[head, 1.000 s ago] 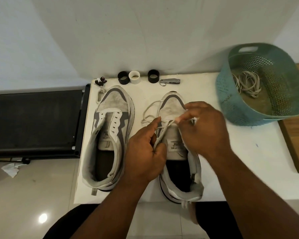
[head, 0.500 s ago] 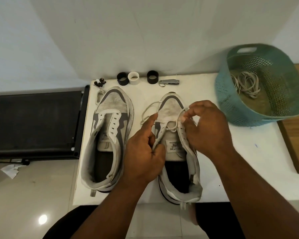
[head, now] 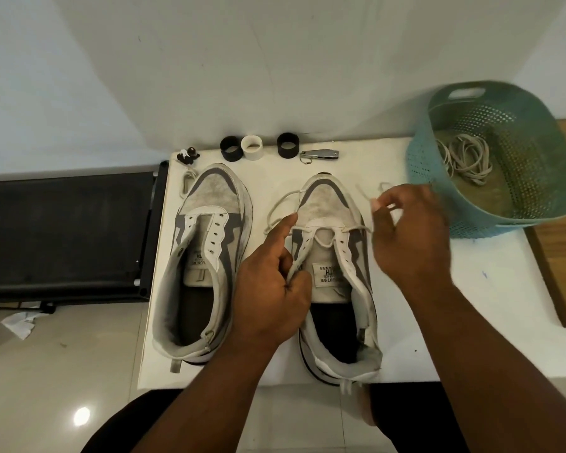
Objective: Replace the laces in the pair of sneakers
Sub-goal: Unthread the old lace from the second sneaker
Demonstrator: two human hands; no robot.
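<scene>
**Lace half out of the right-hand sneaker**

Nearest the table's [head: 438, 322] front edge stand the two sneakers, heels toward the person. The left hand [head: 272, 289] pinches one strand of the lace [head: 321, 245] against the collar of the right-hand sneaker [head: 334, 256], its forefinger stretched toward the toe. The right hand [head: 409, 237], just off that shoe's outer side, pinches the lace's other end between thumb and fingertips, lifted and motion-blurred. The lace runs only through the front eyelets, with a slack loop lying beside the toe. The left-hand sneaker [head: 206, 256] has bare eyelets.

Risks, as I judge them: a sharp sideways pull could drag the light shoe toward the front edge, since the left hand grips lace more than shoe; the blurred end could slip free; the slack loop could catch under the left forefinger.

Farther back, a teal basket [head: 435, 197] at the right rear corner holds coiled laces [head: 468, 158]. Three rings [head: 252, 148] and a nail clipper [head: 321, 155] line the rear edge.
</scene>
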